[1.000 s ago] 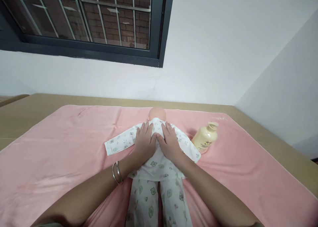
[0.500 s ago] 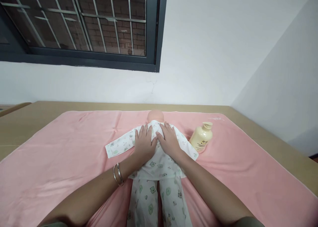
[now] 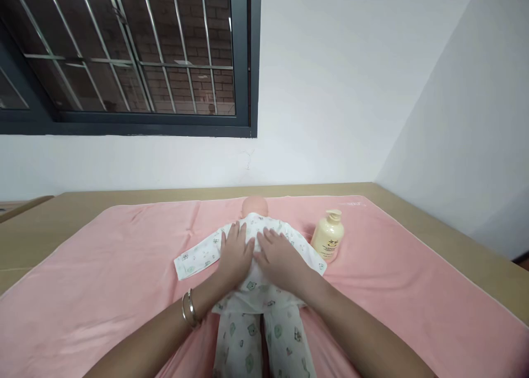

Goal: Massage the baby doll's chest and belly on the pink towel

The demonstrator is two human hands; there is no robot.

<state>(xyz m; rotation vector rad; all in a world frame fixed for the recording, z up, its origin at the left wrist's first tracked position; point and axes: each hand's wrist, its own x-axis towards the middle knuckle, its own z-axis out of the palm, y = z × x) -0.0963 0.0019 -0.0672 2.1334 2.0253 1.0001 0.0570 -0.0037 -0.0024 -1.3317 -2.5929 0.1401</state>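
A baby doll lies stretched out on a pink cloth, its bald head at the far end and no face showing. It wears a white printed top and matching trousers. My left hand rests flat on the upper torso, left of the middle, fingers spread and pointing toward the head. Beside it, my right hand is laid over the right side of the torso, fingers outstretched, slanting up to the left. Neither hand grasps anything. The thumbs are close together near the middle.
A cream pump bottle stands on the pink cloth, close to the doll's right-hand sleeve. The cloth covers much of a tan tabletop. Behind are a white wall and a dark-framed, barred window.
The view has tilted upward, showing more wall. My right hand has slid slightly down the torso, away from the doll's head. My left hand stays at about the same spot on the top.
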